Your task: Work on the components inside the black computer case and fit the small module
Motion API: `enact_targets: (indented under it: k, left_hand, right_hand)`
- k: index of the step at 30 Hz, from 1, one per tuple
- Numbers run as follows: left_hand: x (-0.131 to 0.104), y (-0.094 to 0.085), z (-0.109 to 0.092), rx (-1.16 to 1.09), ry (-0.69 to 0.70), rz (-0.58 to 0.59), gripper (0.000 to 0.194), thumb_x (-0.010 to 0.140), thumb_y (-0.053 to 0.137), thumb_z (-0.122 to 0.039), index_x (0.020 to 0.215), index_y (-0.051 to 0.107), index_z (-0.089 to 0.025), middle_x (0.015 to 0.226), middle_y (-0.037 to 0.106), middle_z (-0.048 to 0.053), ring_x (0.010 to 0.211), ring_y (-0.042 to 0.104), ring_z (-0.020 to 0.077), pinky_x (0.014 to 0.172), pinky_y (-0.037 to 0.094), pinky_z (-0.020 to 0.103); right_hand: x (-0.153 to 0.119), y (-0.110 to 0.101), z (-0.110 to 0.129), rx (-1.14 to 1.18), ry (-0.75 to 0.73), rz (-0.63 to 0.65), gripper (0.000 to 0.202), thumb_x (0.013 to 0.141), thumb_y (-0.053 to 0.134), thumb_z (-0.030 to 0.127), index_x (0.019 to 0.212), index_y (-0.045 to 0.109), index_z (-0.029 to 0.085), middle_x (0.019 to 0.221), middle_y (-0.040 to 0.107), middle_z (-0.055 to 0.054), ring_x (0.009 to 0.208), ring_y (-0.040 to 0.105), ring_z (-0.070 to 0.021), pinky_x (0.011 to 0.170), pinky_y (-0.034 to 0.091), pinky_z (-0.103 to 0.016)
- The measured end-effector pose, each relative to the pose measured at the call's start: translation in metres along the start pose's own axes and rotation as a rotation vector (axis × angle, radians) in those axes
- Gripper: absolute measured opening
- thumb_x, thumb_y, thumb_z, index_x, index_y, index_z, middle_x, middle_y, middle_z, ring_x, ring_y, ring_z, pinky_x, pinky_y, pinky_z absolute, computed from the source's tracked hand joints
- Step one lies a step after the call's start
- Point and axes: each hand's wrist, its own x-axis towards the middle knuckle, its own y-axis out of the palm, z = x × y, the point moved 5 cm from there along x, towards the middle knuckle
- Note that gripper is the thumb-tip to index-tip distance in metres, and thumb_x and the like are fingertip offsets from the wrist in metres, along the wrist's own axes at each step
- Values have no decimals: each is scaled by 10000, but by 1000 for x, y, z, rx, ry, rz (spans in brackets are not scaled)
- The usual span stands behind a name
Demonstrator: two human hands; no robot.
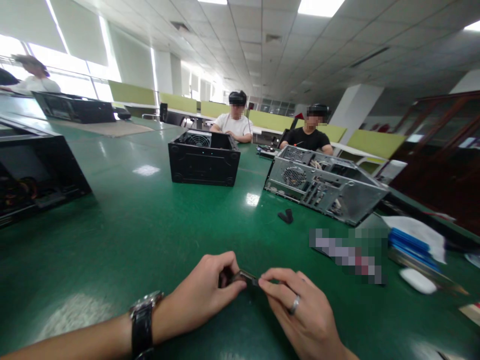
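Observation:
A small, dark, flat piece (245, 275) with a lighter edge is held between my two hands, low above the green table (146, 235). My left hand (204, 290), with a black-strapped watch on its wrist, is closed on the left end with thumb and bent fingers. At the right end my right hand (300, 305), wearing a ring, pinches the piece between thumb and fingertips. Its exact kind cannot be made out, since fingers cover much of it.
Ahead stands a black computer case (204, 162); to its right lies an open silver computer case (322, 182). Another black case (37, 172) is at left. Small black pieces (287, 216), a white mouse-shaped object (418, 280) and a blue item (408, 245) lie right. Two people sit opposite.

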Motion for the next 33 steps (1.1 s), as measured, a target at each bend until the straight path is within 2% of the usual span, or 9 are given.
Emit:
enact_targets:
  k: [4, 8, 11, 14, 19, 23, 33]
  left_hand:
    - [1, -2, -2, -23, 15, 3, 117, 900, 624, -246, 821, 582, -171, 773, 626, -10, 701, 547, 142, 645, 408, 263]
    - [0, -10, -7, -21, 33, -67, 86, 929, 602, -243, 874, 604, -176, 830, 632, -5, 766, 568, 148, 684, 417, 264]
    - [0, -11, -7, -13, 41, -75, 74, 931, 607, -241, 892, 618, -180, 824, 621, -11, 760, 566, 142, 688, 417, 258]
    - [-1, -9, -7, -13, 65, -64, 67, 924, 607, -225, 876, 608, -177, 818, 616, -6, 748, 559, 142, 681, 413, 261]
    - [-4, -5, -11, -2, 124, -66, 112, 907, 601, -182, 807, 551, -183, 805, 602, -7, 747, 548, 142, 684, 398, 270]
    - [-5, -3, -12, -1, 133, -56, 108, 912, 596, -171, 814, 551, -183, 812, 599, -9, 752, 545, 138, 691, 401, 269]
    - [-7, -3, -13, 23, 136, -49, 101, 904, 599, -166, 812, 558, -176, 819, 598, 2, 758, 547, 145, 693, 397, 275]
  right_hand:
    - [-1, 2, -9, -22, 8, 30, 210, 955, 566, 64, 1073, 686, 190, 1022, 732, -42, 808, 678, -134, 679, 426, -299]
    - [-5, 1, -37, -166, 84, 94, 199, 968, 569, 116, 1101, 681, 213, 1076, 728, -52, 852, 681, -184, 699, 455, -337]
    - [-5, -7, -49, -133, 174, 34, 180, 965, 583, 147, 1096, 672, 232, 1042, 727, -45, 886, 685, -192, 722, 496, -341]
    - [0, -16, -32, -36, 100, -65, 242, 949, 574, 93, 1121, 666, 237, 1026, 713, -50, 891, 679, -172, 734, 523, -315]
    - [6, -11, 3, -59, -56, 5, 310, 928, 533, 40, 1122, 699, 214, 1014, 712, -74, 701, 628, -138, 622, 504, -294]
    - [7, -7, 4, -64, -64, -4, 263, 931, 548, 45, 1081, 717, 180, 973, 724, -80, 662, 607, -132, 599, 477, -299]
    - [7, -5, 1, -46, -54, -2, 284, 916, 554, 21, 1095, 699, 187, 964, 716, -78, 654, 601, -130, 590, 483, -292]
